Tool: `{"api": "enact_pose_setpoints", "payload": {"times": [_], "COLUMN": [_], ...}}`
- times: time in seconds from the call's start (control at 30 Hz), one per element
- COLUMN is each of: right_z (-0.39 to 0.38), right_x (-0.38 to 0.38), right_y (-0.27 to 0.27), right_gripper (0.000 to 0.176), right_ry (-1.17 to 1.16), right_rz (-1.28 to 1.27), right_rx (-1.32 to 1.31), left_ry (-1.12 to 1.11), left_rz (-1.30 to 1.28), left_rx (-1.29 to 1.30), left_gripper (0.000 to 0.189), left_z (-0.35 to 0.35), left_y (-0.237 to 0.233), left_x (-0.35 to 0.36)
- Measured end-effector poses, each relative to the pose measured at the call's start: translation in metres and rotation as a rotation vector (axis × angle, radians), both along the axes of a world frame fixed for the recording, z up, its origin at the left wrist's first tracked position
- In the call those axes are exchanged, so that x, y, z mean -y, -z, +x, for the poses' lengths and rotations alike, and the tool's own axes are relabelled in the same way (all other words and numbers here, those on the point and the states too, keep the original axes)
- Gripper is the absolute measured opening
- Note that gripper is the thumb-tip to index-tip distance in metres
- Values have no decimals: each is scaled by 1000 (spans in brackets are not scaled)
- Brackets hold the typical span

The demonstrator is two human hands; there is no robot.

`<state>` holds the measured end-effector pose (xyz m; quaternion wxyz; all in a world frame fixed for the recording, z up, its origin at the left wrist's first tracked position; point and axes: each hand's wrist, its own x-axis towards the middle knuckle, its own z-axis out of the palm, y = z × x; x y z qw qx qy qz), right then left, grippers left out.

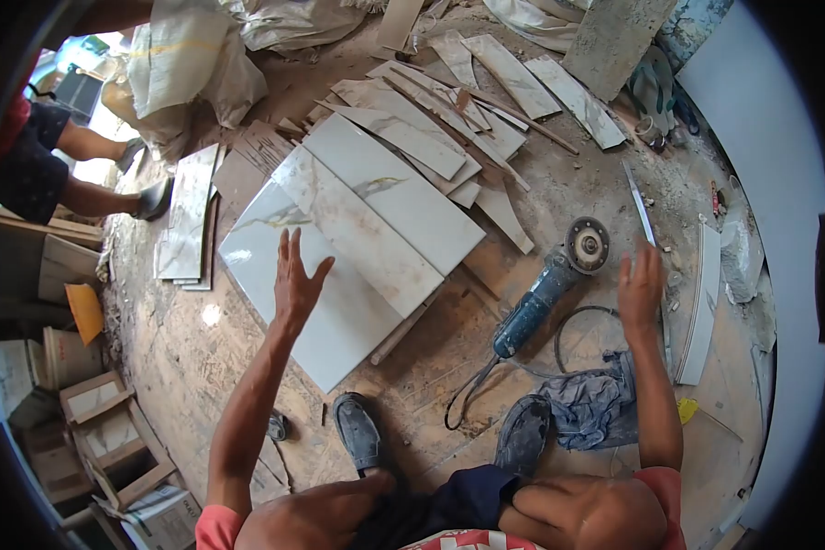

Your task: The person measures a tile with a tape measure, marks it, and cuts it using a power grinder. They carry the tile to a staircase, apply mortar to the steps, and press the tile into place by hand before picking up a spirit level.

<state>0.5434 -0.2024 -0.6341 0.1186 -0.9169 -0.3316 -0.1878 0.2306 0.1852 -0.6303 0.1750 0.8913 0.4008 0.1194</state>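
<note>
Over the white marbled tiles (339, 316) my left hand (299, 282) is held with its fingers spread and nothing in it. Whether it touches the tile surface I cannot tell. On the right, my right hand (641, 282) is raised near a thin metal strip (639, 202), its fingers close together and pointing away; what it holds, if anything, is unclear. Between the hands a blue angle grinder (533, 307) lies on the floor with its disc (587, 244) facing up. A crumpled grey cloth (591, 403) lies beside my right forearm.
Broken tile strips (403, 128) lie behind the large tiles. Another person (82, 174) stands at the left beside stacked tiles (189, 215). Sacks (179, 64) are at the back, boxes (110, 412) at lower left. The grinder's cable (467, 396) loops near my shoes.
</note>
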Motion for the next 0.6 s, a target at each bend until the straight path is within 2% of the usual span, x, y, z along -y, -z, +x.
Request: {"api": "enact_pose_setpoints", "payload": {"times": [0.07,0.1,0.17,0.23,0.27,0.33,0.37,0.43,0.6], "right_z": [-53,-78,-124,-159,-171,-193,-200,-207,-212], "right_x": [-57,-78,-112,-145,-160,-178,-181,-190,-195], "right_y": [-25,-30,-21,-9,0,15,17,18,18], "right_gripper": [18,16,27,41,41,56,56,61,62], "right_ry": [-370,-563,-759,-742,-741,-534,-537,-351,-255], "right_rz": [58,5,-102,-187,-193,-219,-226,-279,-252], "right_rx": [-131,-147,-302,-329,-322,-316,-320,-385,-393], "left_ry": [34,7,-39,-87,-109,-148,-153,-115,-82], "left_rz": [55,10,-101,-116,-136,-193,-199,-253,-275], "left_rx": [77,102,157,224,244,287,284,292,330], "left_gripper": [65,64,57,60,59,56,56,55,53], "left_z": [-25,-35,-45,-56,-57,-60,-65,-73,-78], "left_y": [2,6,0,12,10,0,-1,-1,-3], "left_x": [27,42,73,94,102,119,122,124,114]}}
